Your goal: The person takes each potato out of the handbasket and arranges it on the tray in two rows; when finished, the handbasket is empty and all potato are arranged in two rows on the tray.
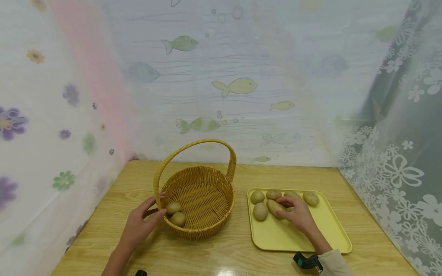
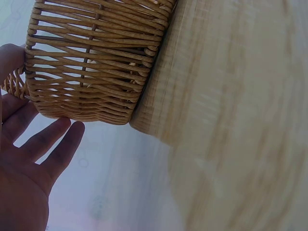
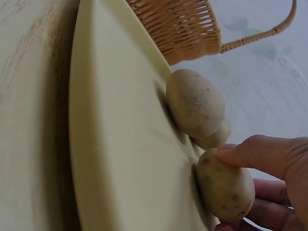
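A round wicker basket [image 1: 200, 203] with a tall arched handle stands on the table, two potatoes [image 1: 176, 214] lying inside near its left wall. At that left side, my left hand [image 1: 139, 222] holds the basket by the rim where the handle joins. The left wrist view shows the fingers [image 2: 60, 147] against the outside of the woven basket wall [image 2: 96, 62]. My right hand [image 1: 299, 214] pinches a potato [image 1: 274, 207] between thumb and fingers over a yellow tray [image 1: 276, 239]. In the right wrist view, the thumb presses this potato's [image 3: 225, 185] upper side.
Several more potatoes [image 1: 260, 211] are grouped along the tray's far side, one [image 1: 311, 198] towards its right corner. The wooden table [image 1: 214, 255] carries basket and tray side by side. Patterned curtains [image 1: 238, 126] hang behind and on both sides.
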`<state>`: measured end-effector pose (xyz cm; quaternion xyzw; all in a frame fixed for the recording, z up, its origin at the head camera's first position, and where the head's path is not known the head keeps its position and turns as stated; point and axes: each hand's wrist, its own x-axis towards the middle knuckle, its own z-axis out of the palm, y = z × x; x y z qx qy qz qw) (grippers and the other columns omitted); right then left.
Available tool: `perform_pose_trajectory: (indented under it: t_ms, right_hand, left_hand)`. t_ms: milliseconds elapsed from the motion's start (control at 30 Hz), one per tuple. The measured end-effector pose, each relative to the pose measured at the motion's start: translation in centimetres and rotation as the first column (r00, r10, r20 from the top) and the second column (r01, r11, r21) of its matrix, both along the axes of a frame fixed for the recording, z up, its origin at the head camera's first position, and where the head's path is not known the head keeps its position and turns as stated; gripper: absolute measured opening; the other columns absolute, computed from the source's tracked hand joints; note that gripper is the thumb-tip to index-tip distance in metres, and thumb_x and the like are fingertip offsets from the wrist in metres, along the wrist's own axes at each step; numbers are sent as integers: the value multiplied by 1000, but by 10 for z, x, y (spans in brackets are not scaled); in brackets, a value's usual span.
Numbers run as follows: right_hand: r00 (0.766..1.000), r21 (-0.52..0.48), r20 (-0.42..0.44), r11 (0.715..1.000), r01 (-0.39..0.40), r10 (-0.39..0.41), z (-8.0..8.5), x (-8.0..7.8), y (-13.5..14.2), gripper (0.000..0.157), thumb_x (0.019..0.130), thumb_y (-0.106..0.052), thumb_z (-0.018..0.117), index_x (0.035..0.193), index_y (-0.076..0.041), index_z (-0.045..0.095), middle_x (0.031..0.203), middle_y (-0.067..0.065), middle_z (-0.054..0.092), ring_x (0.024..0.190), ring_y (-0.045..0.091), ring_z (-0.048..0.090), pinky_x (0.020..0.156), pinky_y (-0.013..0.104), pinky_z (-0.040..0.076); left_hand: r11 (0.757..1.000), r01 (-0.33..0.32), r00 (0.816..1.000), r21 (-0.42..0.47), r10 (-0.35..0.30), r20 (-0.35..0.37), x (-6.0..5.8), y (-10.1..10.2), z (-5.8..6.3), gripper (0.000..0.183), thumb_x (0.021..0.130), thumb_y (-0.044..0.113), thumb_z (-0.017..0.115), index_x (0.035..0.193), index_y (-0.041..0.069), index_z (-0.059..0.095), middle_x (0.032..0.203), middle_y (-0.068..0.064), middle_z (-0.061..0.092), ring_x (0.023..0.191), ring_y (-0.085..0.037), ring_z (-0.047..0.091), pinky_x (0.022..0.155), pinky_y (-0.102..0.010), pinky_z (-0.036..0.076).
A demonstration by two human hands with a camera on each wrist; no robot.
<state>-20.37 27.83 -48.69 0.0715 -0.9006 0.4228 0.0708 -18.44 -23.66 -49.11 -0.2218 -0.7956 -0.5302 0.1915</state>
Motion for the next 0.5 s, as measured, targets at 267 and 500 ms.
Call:
perform_pose_trajectory:
  t_ms: [267, 500]
  right_hand:
    - [1000, 0, 17, 1000, -10, 10, 1, 1, -1, 38, 87, -19, 89, 117, 0, 74, 117, 14, 69, 103, 30, 67, 85, 42, 58]
    - [999, -31, 7, 999, -35, 35, 15, 2, 4, 41, 95, -22, 81, 126, 2, 69, 123, 18, 69, 105, 34, 67, 84, 49, 59]
  left_hand:
    - [1000, -6, 1000, 1, 6, 8, 0, 0, 2, 47, 99, 1, 72, 144, 4, 61, 143, -17, 60, 129, -13, 57, 93, -28, 59]
    - [1000, 10, 1000, 13, -10, 3, 1, 1, 2, 48, 99, 0, 72, 145, 6, 61, 143, -20, 60, 129, -15, 58, 92, -28, 60]
